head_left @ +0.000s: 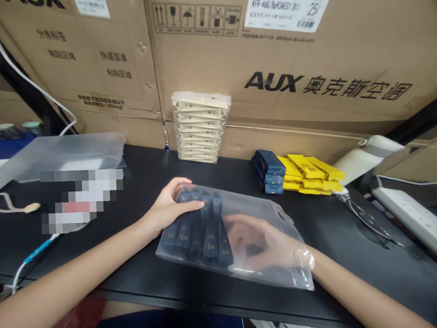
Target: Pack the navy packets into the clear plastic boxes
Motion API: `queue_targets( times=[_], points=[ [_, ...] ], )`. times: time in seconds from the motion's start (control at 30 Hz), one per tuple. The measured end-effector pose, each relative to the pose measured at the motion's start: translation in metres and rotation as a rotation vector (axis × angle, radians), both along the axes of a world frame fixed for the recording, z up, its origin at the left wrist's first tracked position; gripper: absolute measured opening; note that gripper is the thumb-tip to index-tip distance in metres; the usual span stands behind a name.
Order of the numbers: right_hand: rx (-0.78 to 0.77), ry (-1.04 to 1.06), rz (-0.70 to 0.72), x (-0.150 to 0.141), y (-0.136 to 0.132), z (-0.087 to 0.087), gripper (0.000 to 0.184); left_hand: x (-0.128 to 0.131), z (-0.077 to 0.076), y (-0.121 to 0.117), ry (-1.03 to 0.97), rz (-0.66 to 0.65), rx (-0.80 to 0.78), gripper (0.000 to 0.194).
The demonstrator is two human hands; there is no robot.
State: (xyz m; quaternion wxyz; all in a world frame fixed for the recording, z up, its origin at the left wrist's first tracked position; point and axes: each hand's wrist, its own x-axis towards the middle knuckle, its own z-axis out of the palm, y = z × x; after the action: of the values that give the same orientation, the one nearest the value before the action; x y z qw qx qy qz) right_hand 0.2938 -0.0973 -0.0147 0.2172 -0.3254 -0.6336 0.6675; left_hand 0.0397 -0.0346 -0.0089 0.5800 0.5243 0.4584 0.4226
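A translucent plastic zip bag [265, 272] lies tilted over the front of the black desk. Inside its left end stands a row of several dark blue packets [195, 236] with small gold print. My left hand [179, 203] grips that end from outside, thumb pressed on top over the packets and fingers round the far edge. Through the bag's opening on the right reaches my right hand [257, 241], blurred by the plastic. Its fingers are curved and apart beside the packets, with nothing visible held in them.
Behind stands a clear pack of cream packets [201, 128] against large cardboard boxes [208, 64]. Stacked dark blue packets [271, 169], yellow packets [308, 173], a white bottle [365, 159], glasses [371, 221] and a power strip [414, 214] are right. More plastic bags [96, 144] lie left.
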Motion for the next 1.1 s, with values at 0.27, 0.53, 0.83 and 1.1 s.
queue_targets(
  times=[0.27, 0.53, 0.83, 1.1],
  points=[
    [-0.064, 0.034, 0.026, 0.003, 0.001, 0.003, 0.076, 0.0, 0.0, -0.001, -0.003, 0.006, 0.005, 0.058],
    [-0.212, 0.157, 0.087, 0.008, 0.005, 0.005, 0.065, -0.001, 0.001, -0.001, 0.003, -0.023, 0.018, 0.056],
    [-0.324, 0.162, -0.017, 0.017, 0.014, 0.007, 0.068, -0.003, 0.0, 0.001, -0.014, -0.046, -0.022, 0.058],
    [-0.249, 0.033, -0.193, 0.068, 0.04, 0.016, 0.044, -0.007, 0.0, 0.007, -0.043, 0.02, -0.039, 0.06]
  ],
)
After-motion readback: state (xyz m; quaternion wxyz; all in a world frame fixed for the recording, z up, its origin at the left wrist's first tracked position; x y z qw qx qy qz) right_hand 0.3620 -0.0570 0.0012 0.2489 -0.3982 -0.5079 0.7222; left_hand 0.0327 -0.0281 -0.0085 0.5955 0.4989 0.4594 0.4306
